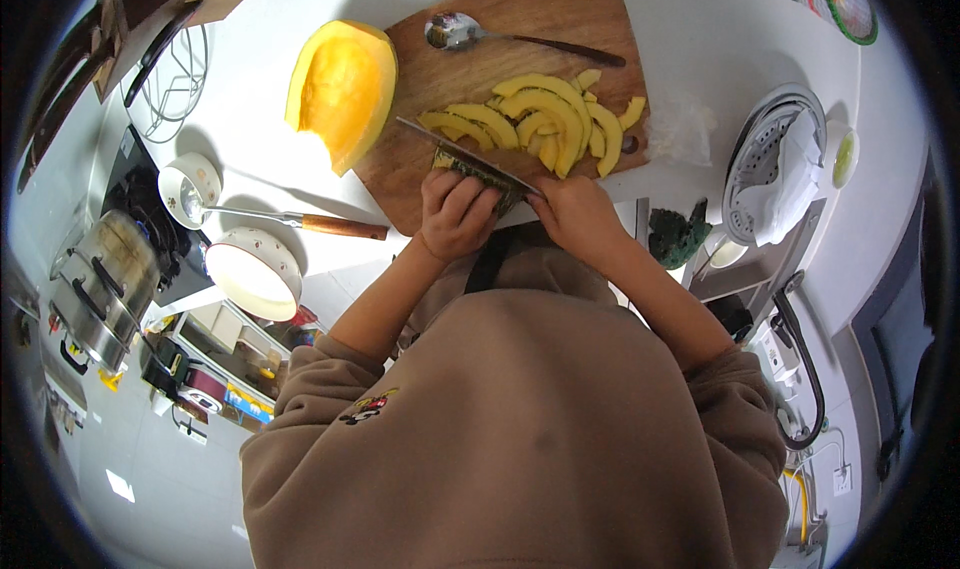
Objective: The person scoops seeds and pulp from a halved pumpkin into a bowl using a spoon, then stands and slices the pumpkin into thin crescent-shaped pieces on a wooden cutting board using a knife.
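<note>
My right hand [581,216] grips a kitchen knife [469,153], whose blade slants up and to the left across the near side of a wooden cutting board [450,66]. Under my left hand [459,216], fingers curled, a green-skinned piece of pumpkin [471,165] is held against the board beside the blade. Several yellow pumpkin slices [559,118] lie in a loose pile just beyond the knife. Most of the knife's handle is hidden in my right hand. A spoon [454,31] with a dark handle rests at the board's far side.
Left of the board sits a large hollowed pumpkin piece [341,88]. Nearer are a ladle [322,224], a small white bowl [187,182] and a larger bowl [255,276]. To the right are a clear plastic bag [682,133], a grey colander [750,194] and the sink [795,246].
</note>
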`<state>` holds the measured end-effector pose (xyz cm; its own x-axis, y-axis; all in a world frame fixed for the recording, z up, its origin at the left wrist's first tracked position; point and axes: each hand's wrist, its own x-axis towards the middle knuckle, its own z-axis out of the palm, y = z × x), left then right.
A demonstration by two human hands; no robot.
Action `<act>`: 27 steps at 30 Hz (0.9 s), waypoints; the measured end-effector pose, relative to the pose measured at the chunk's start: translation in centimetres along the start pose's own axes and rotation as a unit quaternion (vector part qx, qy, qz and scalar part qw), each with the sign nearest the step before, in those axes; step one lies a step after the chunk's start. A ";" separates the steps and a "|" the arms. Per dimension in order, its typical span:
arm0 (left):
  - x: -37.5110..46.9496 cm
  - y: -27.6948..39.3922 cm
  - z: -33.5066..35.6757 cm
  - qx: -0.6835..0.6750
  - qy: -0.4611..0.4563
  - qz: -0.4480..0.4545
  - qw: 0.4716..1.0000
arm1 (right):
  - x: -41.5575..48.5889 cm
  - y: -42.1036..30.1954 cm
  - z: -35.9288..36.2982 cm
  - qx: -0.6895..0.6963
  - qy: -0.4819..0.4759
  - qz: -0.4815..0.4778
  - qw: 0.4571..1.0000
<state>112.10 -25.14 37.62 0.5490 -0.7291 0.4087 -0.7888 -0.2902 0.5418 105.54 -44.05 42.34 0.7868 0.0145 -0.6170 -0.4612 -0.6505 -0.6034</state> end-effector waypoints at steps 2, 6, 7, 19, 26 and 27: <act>-0.2 0.0 0.2 0.005 0.004 -0.006 1.000 | -0.9 -0.1 0.0 -0.002 0.039 -0.004 0.999; -0.9 0.2 0.2 0.024 -0.005 -0.023 0.999 | -4.3 -1.0 -1.8 -0.058 0.050 0.005 0.997; -1.0 0.2 0.3 0.051 -0.020 -0.019 0.998 | -5.1 -1.1 -2.4 -0.078 0.040 0.007 0.996; -2.5 0.2 0.6 0.084 -0.040 -0.026 0.995 | -7.8 -1.8 -3.7 -0.084 0.000 0.044 0.996; -2.9 -0.4 0.8 0.099 -0.054 0.008 0.994 | -7.6 -1.6 -4.4 -0.113 -0.008 0.020 0.993; -2.8 -0.3 0.8 0.096 -0.056 0.004 0.994 | -7.5 -1.6 -4.4 -0.122 -0.005 0.006 0.992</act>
<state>110.60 -23.48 35.75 0.5174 -0.7929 0.3217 -0.8368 -0.3903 0.3839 102.13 -46.45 50.16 0.7772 0.0130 -0.6291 -0.3559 -0.8154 -0.4566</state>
